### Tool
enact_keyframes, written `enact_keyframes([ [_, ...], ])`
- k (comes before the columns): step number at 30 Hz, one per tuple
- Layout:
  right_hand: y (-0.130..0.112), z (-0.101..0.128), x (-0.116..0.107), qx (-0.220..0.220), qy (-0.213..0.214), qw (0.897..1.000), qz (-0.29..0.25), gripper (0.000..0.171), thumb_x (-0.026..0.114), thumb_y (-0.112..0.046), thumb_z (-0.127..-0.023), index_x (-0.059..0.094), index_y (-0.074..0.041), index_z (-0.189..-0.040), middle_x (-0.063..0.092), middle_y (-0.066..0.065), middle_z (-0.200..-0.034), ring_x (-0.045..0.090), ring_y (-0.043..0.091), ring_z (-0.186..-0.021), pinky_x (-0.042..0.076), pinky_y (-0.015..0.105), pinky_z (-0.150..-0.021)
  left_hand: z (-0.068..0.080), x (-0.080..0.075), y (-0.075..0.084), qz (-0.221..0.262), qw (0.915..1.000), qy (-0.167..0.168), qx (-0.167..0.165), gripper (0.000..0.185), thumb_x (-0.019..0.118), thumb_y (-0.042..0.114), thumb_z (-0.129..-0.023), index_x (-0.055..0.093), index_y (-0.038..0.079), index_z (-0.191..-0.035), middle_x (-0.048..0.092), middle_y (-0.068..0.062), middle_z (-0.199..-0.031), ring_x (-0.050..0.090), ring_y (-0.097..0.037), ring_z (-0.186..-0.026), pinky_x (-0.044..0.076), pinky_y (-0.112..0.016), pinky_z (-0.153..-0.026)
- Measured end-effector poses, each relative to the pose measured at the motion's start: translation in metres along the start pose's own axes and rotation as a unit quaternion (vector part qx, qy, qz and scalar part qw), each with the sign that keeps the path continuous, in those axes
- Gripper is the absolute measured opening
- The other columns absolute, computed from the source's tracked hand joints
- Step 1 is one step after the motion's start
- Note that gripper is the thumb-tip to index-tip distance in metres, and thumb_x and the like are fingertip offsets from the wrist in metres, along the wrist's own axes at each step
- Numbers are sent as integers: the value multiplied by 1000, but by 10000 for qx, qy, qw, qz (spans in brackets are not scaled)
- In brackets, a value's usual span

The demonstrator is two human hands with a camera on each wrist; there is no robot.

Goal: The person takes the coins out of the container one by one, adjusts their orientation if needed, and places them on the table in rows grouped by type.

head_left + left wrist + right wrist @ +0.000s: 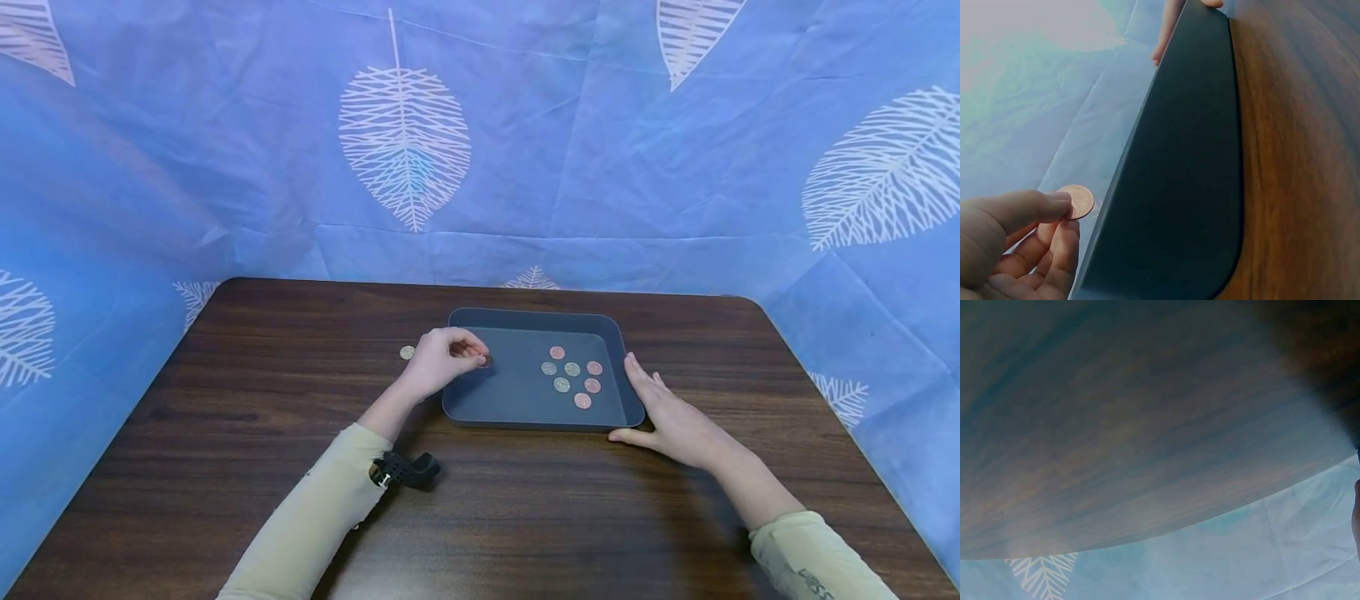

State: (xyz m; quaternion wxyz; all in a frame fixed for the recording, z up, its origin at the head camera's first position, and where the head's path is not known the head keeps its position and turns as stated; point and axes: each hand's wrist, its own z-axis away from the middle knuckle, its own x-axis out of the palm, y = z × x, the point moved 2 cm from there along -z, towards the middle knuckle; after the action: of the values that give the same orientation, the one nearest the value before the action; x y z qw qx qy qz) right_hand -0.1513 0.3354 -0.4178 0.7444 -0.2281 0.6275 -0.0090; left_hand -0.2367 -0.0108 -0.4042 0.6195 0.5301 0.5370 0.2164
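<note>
A dark grey tray [461, 412] sits in the middle of the brown table. Several copper and silver coins [572, 369] lie inside it on the right half. My left hand [444, 358] hovers over the tray's left rim and pinches a copper coin [1077, 201] between thumb and fingertips. That coin [486, 361] shows just past my fingers in the head view. My right hand [667, 417] lies flat on the table, fingers straight along the tray's right wall [632, 392], thumb at its front corner. The right wrist view shows only blurred table and cloth.
One silver coin [407, 352] lies on the table left of the tray, behind my left hand. A blue cloth with white leaf prints [405, 142] walls in the table at the back and sides. The table edge [480, 287] runs close behind the tray.
</note>
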Motion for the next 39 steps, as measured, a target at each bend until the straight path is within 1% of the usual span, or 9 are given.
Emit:
enact_keyframes([
  [5,0,0,0,4,25,10000,9,114,66,-63,-78,-1,-8,-153,3,16,-158,14,49,-138,24,61,-104,3,-12,-5,-13,9998,194,-38,5,71,10,-87,73,10,-91,66,1,-81,61,-15,-74,51,-30,-67],
  [7,0,0,-1,11,27,10000,-1,114,65,-63,-79,-1,-9,-153,2,16,-158,14,49,-138,24,62,-104,4,-16,-9,82,9997,214,-92,5,70,11,-87,73,10,-92,67,0,-82,62,-18,-75,52,-31,-68],
  [13,1,-1,-1,13,21,10000,-5,114,64,-64,-79,-2,-9,-153,2,16,-158,14,50,-137,24,62,-103,10,-26,-18,561,9976,218,-347,7,69,8,-88,73,6,-94,68,-5,-84,64,-29,-81,52,-33,-71],
  [18,1,0,0,0,16,10000,-27,114,64,-64,-79,-2,-9,-153,2,16,-158,13,50,-138,23,62,-103,13,-33,-23,625,9966,332,-412,8,69,8,-88,73,5,-95,69,-6,-85,64,-28,-82,52,-33,-72],
  [25,0,0,0,18,27,10000,-3,114,64,-65,-79,-2,-10,-153,2,16,-158,14,52,-136,24,63,-102,17,-44,-28,620,9960,516,-395,10,69,9,-88,72,3,-96,69,-9,-87,63,-34,-84,52,-46,-75],
  [29,1,0,0,6,22,10000,6,114,64,-64,-79,-2,-9,-153,2,16,-158,14,52,-137,24,63,-102,19,-50,-31,501,9962,587,-407,10,69,8,-88,72,3,-97,69,-8,-87,64,-28,-81,52,-42,-73],
  [32,1,0,0,5,16,10000,11,114,64,-65,-79,-2,-9,-153,1,16,-158,14,52,-137,24,63,-103,20,-53,-35,432,9964,593,-431,10,69,8,-88,72,3,-97,69,-7,-86,64,-25,-80,52,-37,-71],
  [39,0,-1,0,47,2,10000,24,115,64,-65,-78,-2,-8,-153,2,17,-158,14,51,-137,24,62,-103,23,-55,-43,323,9958,577,-641,10,70,8,-87,72,3,-96,69,-6,-85,63,-26,-79,51,-32,-69],
])
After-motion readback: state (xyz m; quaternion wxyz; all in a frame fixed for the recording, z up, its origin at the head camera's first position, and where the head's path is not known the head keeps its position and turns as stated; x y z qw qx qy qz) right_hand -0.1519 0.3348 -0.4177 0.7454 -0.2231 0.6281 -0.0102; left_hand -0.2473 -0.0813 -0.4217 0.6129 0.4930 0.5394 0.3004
